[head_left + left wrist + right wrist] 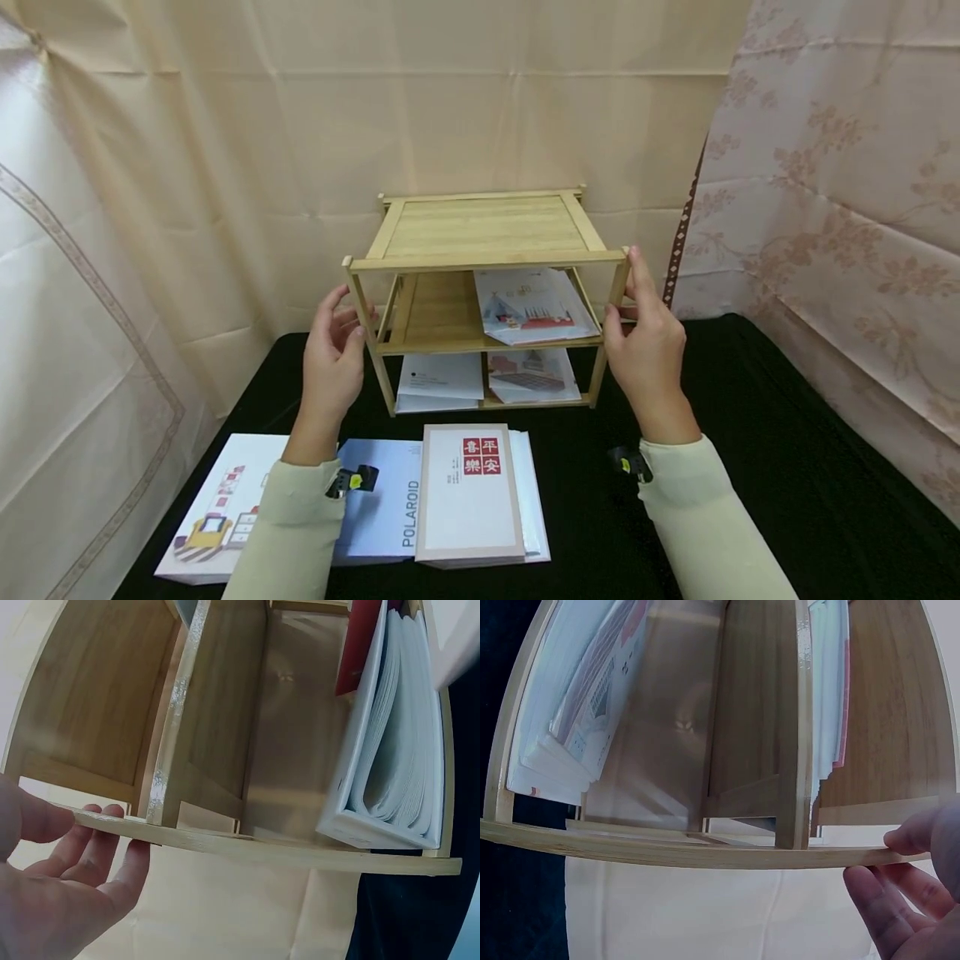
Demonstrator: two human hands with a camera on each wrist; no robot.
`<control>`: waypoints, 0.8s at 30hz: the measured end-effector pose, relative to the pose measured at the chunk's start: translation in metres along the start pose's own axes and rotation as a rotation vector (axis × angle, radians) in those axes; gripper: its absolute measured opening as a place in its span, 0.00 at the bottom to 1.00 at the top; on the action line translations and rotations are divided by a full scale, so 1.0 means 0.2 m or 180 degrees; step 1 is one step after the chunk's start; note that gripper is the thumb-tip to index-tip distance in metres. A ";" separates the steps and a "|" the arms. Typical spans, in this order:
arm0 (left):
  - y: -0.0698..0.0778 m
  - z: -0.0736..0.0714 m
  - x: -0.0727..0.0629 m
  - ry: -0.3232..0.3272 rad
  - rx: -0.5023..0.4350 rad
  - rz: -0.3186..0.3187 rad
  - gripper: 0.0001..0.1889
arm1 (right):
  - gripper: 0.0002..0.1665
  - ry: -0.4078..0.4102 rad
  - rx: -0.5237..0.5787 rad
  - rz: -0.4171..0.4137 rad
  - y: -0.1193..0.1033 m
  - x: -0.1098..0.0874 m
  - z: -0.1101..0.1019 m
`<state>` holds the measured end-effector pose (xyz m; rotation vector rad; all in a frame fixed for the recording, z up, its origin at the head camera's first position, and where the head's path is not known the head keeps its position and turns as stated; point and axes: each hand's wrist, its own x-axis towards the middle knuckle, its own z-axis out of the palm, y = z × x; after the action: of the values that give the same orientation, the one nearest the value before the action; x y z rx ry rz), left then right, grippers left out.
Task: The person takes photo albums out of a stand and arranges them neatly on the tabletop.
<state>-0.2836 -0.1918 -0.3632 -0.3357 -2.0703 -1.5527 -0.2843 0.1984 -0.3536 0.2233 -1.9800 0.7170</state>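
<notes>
A small wooden shelf (487, 225) with a top board and two lower levels stands at the table's far side. My left hand (333, 358) holds its left front post (225, 847), the thumb on one side and fingers on the other. On the opposite side, my right hand (652, 367) pinches the right front post (705, 853) near the top. An illustrated album (532, 304) lies at the right of the middle level. Below it, a white album (438, 379) lies on the left and another illustrated album (536, 379) on the right.
On the black tablecloth (780, 467) in front lie a white illustrated album (225, 500), a blue album (382, 492) marked POLAROID, and an album with red characters (465, 517) overlapping a pale one (532, 500). A beige curtain (480, 108) hangs behind the shelf.
</notes>
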 end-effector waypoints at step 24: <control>-0.01 0.02 0.01 0.0117 0.0348 0.0149 0.37 | 0.18 0.0038 0.0170 0.0003 -0.12 0.01 -0.08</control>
<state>-0.2876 -0.1884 -0.3655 -0.3108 -2.0941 -1.4018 -0.2621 0.1884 -0.3373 0.2493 -1.9514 0.7707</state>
